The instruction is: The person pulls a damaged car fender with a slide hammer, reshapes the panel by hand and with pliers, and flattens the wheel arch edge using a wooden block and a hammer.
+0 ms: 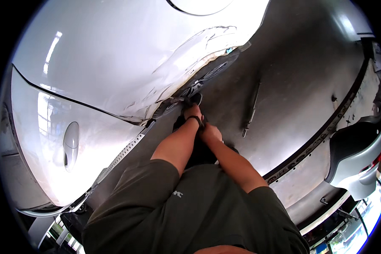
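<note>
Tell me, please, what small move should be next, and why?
Perhaps steady the dark tool with the left hand before applying any force: its end lies close to the bent lower edge of the white panel, and whether it touches is unclear. The right hand is close by.

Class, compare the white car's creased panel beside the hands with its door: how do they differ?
The creased panel is buckled along its lower edge, while the door looks largely smooth. The door carries a handle; the creased panel instead shows part of a round flap, cut off by the picture's top. The left hand is close to the panel's buckled edge, whereas the door lies farther away. Both are glossy white.
</note>
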A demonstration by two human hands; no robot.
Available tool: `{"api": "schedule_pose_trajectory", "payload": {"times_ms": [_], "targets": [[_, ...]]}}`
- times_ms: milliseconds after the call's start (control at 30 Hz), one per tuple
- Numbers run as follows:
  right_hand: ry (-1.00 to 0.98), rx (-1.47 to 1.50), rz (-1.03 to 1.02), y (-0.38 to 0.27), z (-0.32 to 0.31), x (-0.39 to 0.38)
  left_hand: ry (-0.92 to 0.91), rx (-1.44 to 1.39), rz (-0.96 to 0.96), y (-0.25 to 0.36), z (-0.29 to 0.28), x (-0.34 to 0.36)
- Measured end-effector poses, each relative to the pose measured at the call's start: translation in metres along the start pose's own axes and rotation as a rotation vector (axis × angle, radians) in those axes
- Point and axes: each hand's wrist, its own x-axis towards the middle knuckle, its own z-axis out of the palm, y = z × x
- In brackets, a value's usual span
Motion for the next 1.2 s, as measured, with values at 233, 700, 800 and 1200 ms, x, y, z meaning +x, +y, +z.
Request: {"api": "schedule_pose_trajectory", "payload": {"times_ms": [233,700,800,1200], "targets": [[-0.023,0.029,0.044,-0.010,-0.003,-0.007,-0.238,0.127,-0.031,-0.021,-0.021,-0.001],[-0.051,0.046,-0.025,0.019,0.009,0.006,0.121,0.325,0.121,-0.036,0.004,0.006],[-0.076,0.046,-0.122,-0.008,0.002,0.010,0.142,0.460,0.335,-0.049,-0.029,0.102],[-0.037,0.112,-0.093,0.000,0.004,-0.010,0.046,1.078,0.475,-0.033,-0.011,0.023]]}}
